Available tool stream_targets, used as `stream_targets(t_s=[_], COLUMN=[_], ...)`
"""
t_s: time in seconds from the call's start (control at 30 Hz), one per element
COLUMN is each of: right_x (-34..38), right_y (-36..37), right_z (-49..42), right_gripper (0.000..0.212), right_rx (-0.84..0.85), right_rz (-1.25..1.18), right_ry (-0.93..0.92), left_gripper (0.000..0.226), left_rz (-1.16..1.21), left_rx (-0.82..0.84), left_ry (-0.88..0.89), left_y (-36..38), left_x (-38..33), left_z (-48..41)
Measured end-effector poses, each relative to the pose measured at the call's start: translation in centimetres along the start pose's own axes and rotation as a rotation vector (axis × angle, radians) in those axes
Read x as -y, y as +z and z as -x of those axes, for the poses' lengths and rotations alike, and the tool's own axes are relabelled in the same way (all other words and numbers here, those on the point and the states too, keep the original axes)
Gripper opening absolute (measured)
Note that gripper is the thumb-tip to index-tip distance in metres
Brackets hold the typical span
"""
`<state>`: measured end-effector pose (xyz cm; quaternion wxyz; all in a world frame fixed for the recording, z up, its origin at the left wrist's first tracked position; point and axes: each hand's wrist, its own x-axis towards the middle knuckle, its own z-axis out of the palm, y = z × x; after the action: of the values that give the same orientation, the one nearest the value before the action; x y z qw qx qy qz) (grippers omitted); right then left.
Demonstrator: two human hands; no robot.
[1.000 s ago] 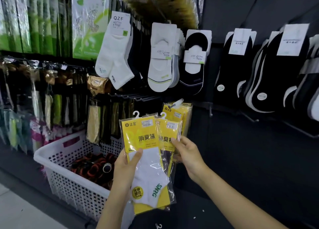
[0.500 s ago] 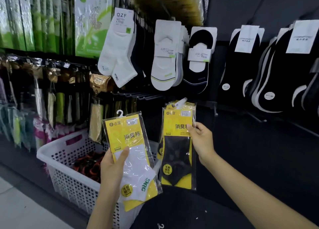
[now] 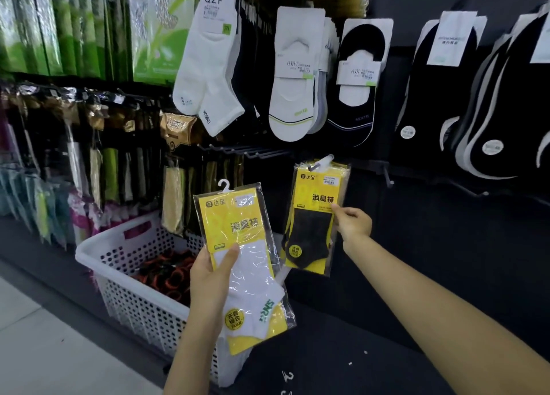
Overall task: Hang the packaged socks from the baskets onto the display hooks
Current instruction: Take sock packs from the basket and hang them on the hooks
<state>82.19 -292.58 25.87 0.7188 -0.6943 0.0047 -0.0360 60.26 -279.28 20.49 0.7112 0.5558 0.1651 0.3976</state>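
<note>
Packaged socks are being held at the dark display wall (image 3: 446,260), one pack in each hand.
The left hand (image 3: 211,278) is gripping a white-sock pack (image 3: 247,263), thumb across its front, holding it tilted above the right rim of the white basket (image 3: 119,240). The right hand (image 3: 354,225) is pinching the right edge of a black-sock pack (image 3: 315,216), which is hanging with its top at a display hook (image 3: 323,162), further yellow packs sitting behind it.
</note>
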Motion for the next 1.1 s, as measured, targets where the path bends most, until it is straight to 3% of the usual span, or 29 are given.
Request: stream_targets(t_s=[0.1, 0.17, 0.37, 0.43, 0.7, 0.97, 1.1], right_x=[-1.2, -1.6, -0.4, -0.4, 0.7, 1.9, 1.5], right_y=[-1.1, -1.8, -2.7, -2.9, -4.6, -2.8, -1.3], right_z=[0.7, 2.3, 9.6, 11.3, 10.6, 7.2, 5.9], right_gripper=[0.025, 0.026, 0.028, 0.024, 0.014, 0.017, 0.022], right_rx=[-0.066, 0.003, 0.607, 0.702, 0.413, 0.317, 0.279], right_rz=[0.05, 0.02, -0.004, 0.016, -0.23, -0.073, -0.057], right_ry=[0.014, 0.004, -0.011, -0.039, -0.104, -0.123, -0.115], left_gripper=[0.015, 0.016, 0.019, 0.019, 0.038, 0.044, 0.033], left_rz=[0.002, 0.006, -0.032, -0.035, -0.058, -0.086, -0.119], left_rx=[0.008, 0.029, 0.163, 0.211, 0.356, 0.397, 0.388], left_ry=[-0.009, -0.017, -0.037, -0.04, -0.023, -0.066, -0.067], left_y=[0.2, 0.5, 2.7, 3.6, 5.0, 5.1, 4.6], left_x=[0.2, 0.3, 0.4, 0.4, 0.4, 1.6, 2.7], left_z=[0.0, 0.2, 1.2, 1.6, 2.3, 2.0, 1.6])
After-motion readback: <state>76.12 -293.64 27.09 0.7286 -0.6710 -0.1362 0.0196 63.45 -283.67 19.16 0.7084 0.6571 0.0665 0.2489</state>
